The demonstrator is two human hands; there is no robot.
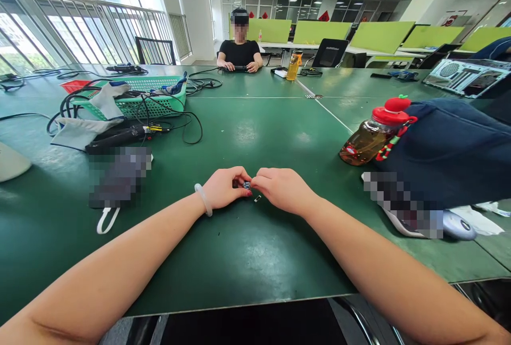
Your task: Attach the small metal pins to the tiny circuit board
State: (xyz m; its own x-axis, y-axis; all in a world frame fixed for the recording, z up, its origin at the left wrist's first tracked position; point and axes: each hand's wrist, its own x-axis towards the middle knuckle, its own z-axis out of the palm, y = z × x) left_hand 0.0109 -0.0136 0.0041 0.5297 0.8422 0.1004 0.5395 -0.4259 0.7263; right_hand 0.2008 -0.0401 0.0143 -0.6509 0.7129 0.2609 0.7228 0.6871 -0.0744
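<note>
Between the fingertips of my left hand [225, 188] is a small dark piece with light patterned marks [246, 186], too small to name. The thumb and fingers are pinched around it. My right hand [283, 189] meets it from the other side, fingers closed, with the fingertips touching or very near the piece; whether they grip it is hidden. Just below the hands, on the green table [259, 260], lies a tiny flat rectangular piece [257, 198] with a dark middle and a light edge. A pale bangle [203, 199] circles my left wrist.
At left stand a green basket [167, 104] with cables and gloves, and a blurred phone-like thing [123, 177] with a white strap. At right are a red-lidded bottle [369, 137], a dark blue bag [459, 148] and a mouse [459, 225]. A person [239, 49] sits across the table.
</note>
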